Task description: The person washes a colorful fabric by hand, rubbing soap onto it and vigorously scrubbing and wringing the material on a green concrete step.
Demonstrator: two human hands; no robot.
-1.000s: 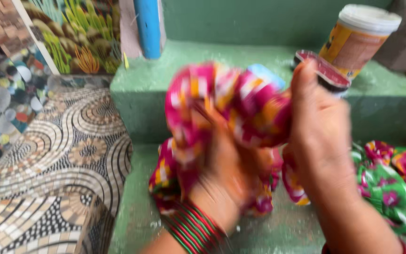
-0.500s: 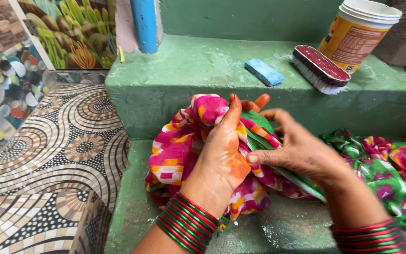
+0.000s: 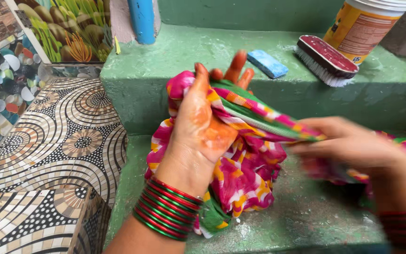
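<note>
Left hand (image 3: 198, 136): fingers (image 3: 202, 80) curled over the upper fold of a pink, orange and green printed thin cloth (image 3: 245, 174), thumb side pressing it; clamped on the cloth. Right hand (image 3: 348, 146): blurred with motion, fingers closed around a drawn-out band of the same cloth, pulling it rightward.

Change: a second ago the cloth was a raised, bunched ball between both hands; half a second ago it sat lower, pressed under the palms. Now the hands have parted and a length is stretched taut between them, the rest hanging in a wet-looking heap on the lower green cement step (image 3: 306, 221). It reads as a shift from kneading to drawing the fabric out.

Materials: cloth soft, crumpled, limp. Stacked red and green bangles (image 3: 167, 207) at the left wrist. Step surface rough, painted, speckled white. On the upper step: blue rectangular soap bar (image 3: 267, 63), red-backed scrub brush with white bristles (image 3: 326, 59), yellow-orange plastic tub (image 3: 367, 28). Left: mosaic-pattern tiled floor (image 3: 57, 141).
</note>
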